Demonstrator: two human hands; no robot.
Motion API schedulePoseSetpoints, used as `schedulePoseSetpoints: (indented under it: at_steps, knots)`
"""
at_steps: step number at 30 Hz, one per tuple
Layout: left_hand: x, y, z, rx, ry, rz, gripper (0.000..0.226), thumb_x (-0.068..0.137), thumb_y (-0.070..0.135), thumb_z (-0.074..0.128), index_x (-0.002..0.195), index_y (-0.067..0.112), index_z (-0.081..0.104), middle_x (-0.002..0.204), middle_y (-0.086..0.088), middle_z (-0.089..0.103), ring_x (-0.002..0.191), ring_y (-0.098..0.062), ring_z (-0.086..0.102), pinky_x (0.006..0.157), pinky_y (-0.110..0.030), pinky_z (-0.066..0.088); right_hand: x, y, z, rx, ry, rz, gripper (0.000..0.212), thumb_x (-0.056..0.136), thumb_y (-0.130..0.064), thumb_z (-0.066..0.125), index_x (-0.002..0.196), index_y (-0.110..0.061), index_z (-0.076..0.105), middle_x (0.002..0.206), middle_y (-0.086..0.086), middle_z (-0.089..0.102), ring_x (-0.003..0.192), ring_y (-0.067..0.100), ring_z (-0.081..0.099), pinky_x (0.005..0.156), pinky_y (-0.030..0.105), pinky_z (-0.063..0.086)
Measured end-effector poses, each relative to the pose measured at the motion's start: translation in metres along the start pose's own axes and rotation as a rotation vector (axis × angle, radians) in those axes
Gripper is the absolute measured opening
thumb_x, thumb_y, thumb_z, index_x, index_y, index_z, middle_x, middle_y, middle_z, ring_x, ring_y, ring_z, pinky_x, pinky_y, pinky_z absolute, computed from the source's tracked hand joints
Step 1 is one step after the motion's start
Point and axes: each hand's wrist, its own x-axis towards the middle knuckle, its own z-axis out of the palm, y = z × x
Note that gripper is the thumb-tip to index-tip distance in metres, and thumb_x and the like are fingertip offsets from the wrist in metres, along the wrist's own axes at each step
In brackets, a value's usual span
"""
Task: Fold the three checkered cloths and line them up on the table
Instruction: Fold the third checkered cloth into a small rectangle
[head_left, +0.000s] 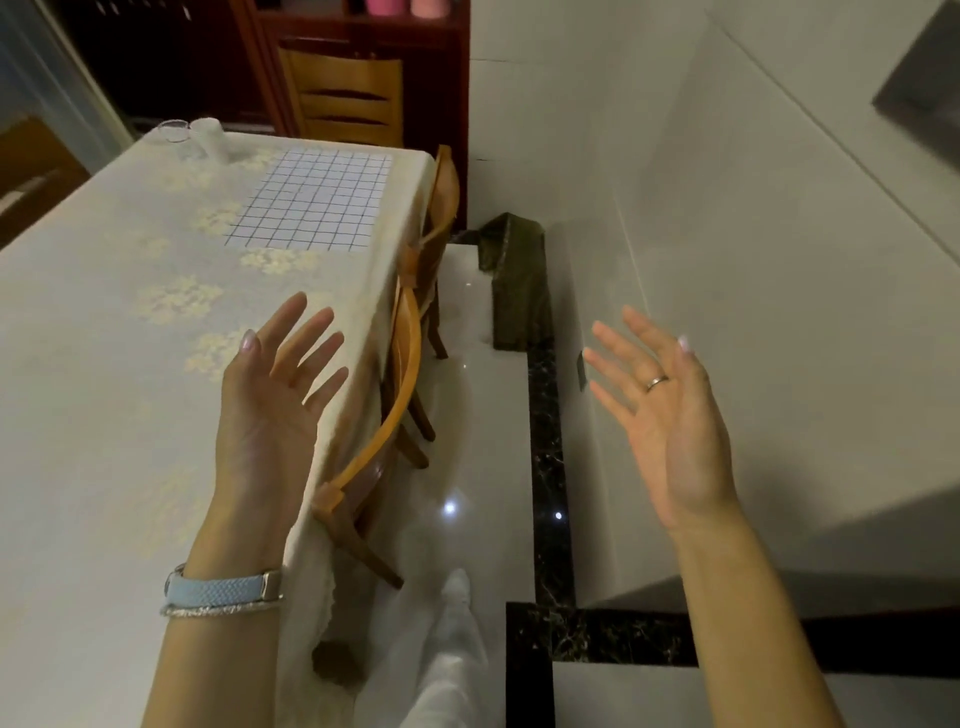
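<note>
One white cloth with a dark grid pattern (311, 200) lies flat on the far right part of the table (93, 364). Only this one checkered cloth is in view. My left hand (275, 395) is raised palm-up over the table's right edge, fingers spread, holding nothing. Out over the floor to the right of the table, my right hand (665, 410) is also raised with fingers apart and empty; it wears a ring. Both hands are well short of the cloth.
The table wears a pale floral tablecloth. A clear glass (174, 136) and a white cup (207, 136) stand at its far corner. Wooden chairs (405, 374) are tucked along the right side, another (348, 98) at the far end. Glossy tiled floor (467, 467) lies right.
</note>
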Motion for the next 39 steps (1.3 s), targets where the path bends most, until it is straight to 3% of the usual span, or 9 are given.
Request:
schedulePoseSetpoints:
  at_steps: [19, 24, 39]
  knots:
    - [0.268, -0.013, 0.000, -0.035, 0.109, -0.009, 0.054, 0.099, 0.044, 0.030, 0.142, 0.019, 0.049, 0.139, -0.004, 0.059, 0.128, -0.022, 0.055, 0.110, -0.050, 0.037, 0.289, 0.002, 0.065, -0.014, -0.050, 0.020, 0.061, 0.088, -0.060, 0.036, 0.138, -0.027, 0.050, 0.138, -0.001, 0.059, 0.127, 0.016, 0.056, 0.114, 0.047, 0.035]
    - [0.326, -0.029, 0.004, -0.008, 0.184, 0.014, 0.053, 0.100, 0.044, 0.028, 0.142, 0.020, 0.048, 0.139, -0.002, 0.059, 0.128, -0.021, 0.055, 0.110, -0.049, 0.037, 0.372, 0.011, 0.067, -0.014, -0.115, 0.040, 0.057, 0.092, -0.053, 0.030, 0.140, -0.026, 0.047, 0.139, 0.000, 0.058, 0.128, 0.017, 0.055, 0.115, 0.048, 0.033]
    - [0.465, -0.056, 0.011, -0.046, 0.598, 0.118, 0.050, 0.101, 0.045, 0.030, 0.139, 0.021, 0.052, 0.137, -0.002, 0.060, 0.126, -0.022, 0.057, 0.111, -0.048, 0.038, 0.621, 0.034, 0.111, -0.042, -0.439, 0.106, 0.051, 0.101, -0.049, 0.029, 0.144, -0.025, 0.043, 0.140, -0.001, 0.057, 0.129, 0.016, 0.054, 0.114, 0.048, 0.034]
